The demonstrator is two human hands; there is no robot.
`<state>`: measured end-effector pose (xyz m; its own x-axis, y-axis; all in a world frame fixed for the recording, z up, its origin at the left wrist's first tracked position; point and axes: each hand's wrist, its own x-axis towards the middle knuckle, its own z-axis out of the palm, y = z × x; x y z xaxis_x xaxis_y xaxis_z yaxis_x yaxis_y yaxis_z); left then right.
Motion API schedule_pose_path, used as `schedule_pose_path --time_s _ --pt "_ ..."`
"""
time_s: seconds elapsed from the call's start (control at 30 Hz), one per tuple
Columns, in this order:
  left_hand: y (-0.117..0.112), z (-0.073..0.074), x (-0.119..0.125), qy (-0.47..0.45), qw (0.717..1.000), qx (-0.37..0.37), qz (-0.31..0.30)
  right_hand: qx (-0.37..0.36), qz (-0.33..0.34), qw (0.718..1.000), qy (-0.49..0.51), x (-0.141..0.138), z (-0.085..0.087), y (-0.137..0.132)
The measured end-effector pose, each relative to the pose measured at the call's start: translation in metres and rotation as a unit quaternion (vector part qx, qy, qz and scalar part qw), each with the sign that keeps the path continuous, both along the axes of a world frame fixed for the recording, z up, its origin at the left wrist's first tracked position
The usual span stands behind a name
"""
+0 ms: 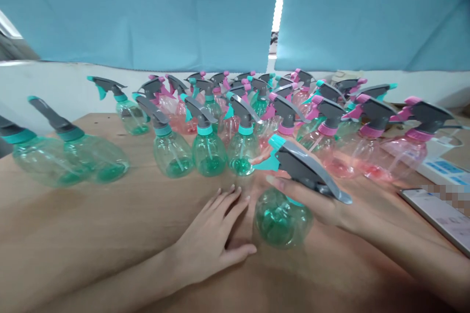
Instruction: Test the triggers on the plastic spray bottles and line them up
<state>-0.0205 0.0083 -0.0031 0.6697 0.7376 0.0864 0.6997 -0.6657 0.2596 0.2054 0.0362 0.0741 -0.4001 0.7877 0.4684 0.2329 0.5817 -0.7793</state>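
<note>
My right hand point(316, 200) is wrapped round the neck of a green spray bottle point(281, 220), just under its grey and turquoise trigger head. The bottle tilts a little, and its nozzle points to the upper left. Flat on the wooden table point(121, 244) lies my left hand point(209, 239), fingers spread and holding nothing, to the left of that bottle. Beyond my hands stand more green spray bottles point(209, 154) with turquoise collars. Pink spray bottles point(407, 151) are grouped toward the right. My right fingers partly hide the held bottle's neck.
Two green bottles point(95, 159) stand apart at the left. A phone point(436, 215) lies by the right edge, near a white power strip point(444, 171). Several bottles crowd the back before a white wall point(55, 80) and a blue curtain point(165, 14).
</note>
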Motion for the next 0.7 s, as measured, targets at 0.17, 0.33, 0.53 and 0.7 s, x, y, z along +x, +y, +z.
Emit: schedule_pose_path --time_s 0.17,0.33,0.53,0.7 --pt "-0.001 0.001 0.0 0.008 1.0 -0.002 -0.006 -0.027 -0.02 0.999 -0.015 -0.002 0.009 -0.003" --pt "-0.001 0.002 0.0 -0.003 1.0 0.0 -0.01 0.005 -0.057 0.998 -0.005 0.003 0.002 -0.003" --pt "0.0 0.004 0.002 0.005 1.0 0.004 -0.011 -0.019 -0.066 0.997 -0.046 0.006 -0.003 -0.003" --pt "0.0 0.004 0.001 0.016 1.0 0.003 -0.009 0.018 -0.067 0.997 -0.017 0.003 0.002 -0.003"
